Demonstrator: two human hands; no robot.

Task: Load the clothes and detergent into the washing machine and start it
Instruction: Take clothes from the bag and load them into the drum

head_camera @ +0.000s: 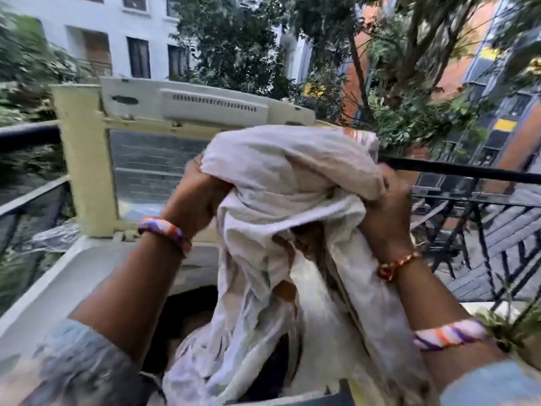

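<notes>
Loading step, clothes part. Landmark: the cream-white top-loading washing machine (73,276) out on a balcony, its yellowed lid (87,159) standing upright at the back, dark drum opening (187,306) exposed.

A big crumpled off-white cotton cloth with brown stains (287,218) is bunched high above the drum opening; its lower folds hang down into the opening, where some laundry seems to lie already, though it is too blurred to be sure. Left hand (196,194) grips the bunch on its left side, fingers curled deep into the fabric. Right hand (386,218) grips the right side the same way, fist closed on a fold. Both wrists wear striped purple-orange bands; the right also has a red thread bracelet (395,265).

A black metal railing (456,171) runs behind and to the right of the machine. No detergent visible anywhere.

Judgement: cloth not yet in. Next move likely calls for lowering both hands over the opening, letting go, then pushing trailing folds below the rim so nothing catches the lid. Detergent, closing and starting all remain.
</notes>
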